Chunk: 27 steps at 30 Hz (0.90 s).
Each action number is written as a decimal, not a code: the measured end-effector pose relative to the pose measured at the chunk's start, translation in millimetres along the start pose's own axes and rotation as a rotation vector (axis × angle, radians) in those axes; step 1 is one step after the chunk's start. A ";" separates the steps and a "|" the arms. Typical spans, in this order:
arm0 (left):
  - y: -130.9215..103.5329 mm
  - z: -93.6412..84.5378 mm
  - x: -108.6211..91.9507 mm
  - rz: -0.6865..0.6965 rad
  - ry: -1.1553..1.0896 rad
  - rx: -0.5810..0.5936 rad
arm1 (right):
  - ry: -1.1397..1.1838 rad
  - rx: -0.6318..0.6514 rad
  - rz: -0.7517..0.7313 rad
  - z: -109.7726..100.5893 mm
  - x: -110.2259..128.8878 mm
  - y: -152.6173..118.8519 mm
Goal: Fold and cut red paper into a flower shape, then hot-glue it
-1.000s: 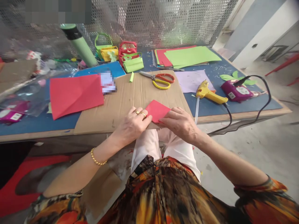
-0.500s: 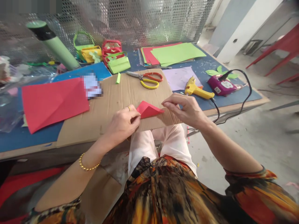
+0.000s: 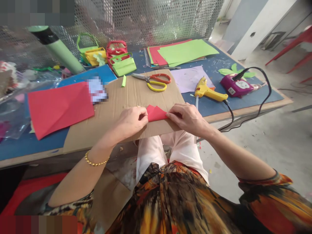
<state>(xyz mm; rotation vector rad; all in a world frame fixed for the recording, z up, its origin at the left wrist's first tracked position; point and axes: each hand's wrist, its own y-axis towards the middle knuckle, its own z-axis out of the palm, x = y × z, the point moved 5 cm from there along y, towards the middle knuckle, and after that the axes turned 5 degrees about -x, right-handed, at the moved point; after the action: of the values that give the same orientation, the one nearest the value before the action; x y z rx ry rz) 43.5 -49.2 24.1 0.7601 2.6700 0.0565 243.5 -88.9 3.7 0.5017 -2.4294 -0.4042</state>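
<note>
A small folded piece of red paper [image 3: 156,113] lies over the cardboard sheet [image 3: 114,107] in front of me, two peaks showing along its top. My left hand [image 3: 133,119] pinches its left corner between thumb and fingers. At the right corner, the closed thumb and fingertips of my right hand [image 3: 186,117] grip the paper too. Just beyond it on the cardboard lie scissors [image 3: 157,82] with one orange and one yellow handle, beside a small green paper strip [image 3: 124,81].
A larger red sheet [image 3: 60,107] lies on the left. To the right are a yellow glue gun [image 3: 207,91], a purple power block [image 3: 236,85] and its black cable. Several paper bags [image 3: 124,66], a green bottle [image 3: 64,53] and stacked coloured paper [image 3: 188,52] stand or lie behind.
My right hand has come in from just off the right tip and now grips the paper there. The folded paper looks flatter, with a second peak showing.
</note>
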 end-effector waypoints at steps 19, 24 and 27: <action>1.0 0.0 -11.0 -0.073 0.102 0.051 | -0.382 0.106 0.272 6.8 10.4 11.5; 3.2 -0.3 -13.5 -0.096 0.123 0.076 | -0.374 0.081 0.249 6.7 9.6 11.1; 4.2 -0.8 -15.0 -0.095 0.129 0.088 | -0.358 0.051 0.225 7.1 7.8 10.9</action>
<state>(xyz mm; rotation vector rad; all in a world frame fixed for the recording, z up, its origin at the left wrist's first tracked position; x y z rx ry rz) 57.2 -53.4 30.4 0.6763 2.8437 -0.0385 230.5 -81.6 6.6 0.1820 -2.8095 -0.3604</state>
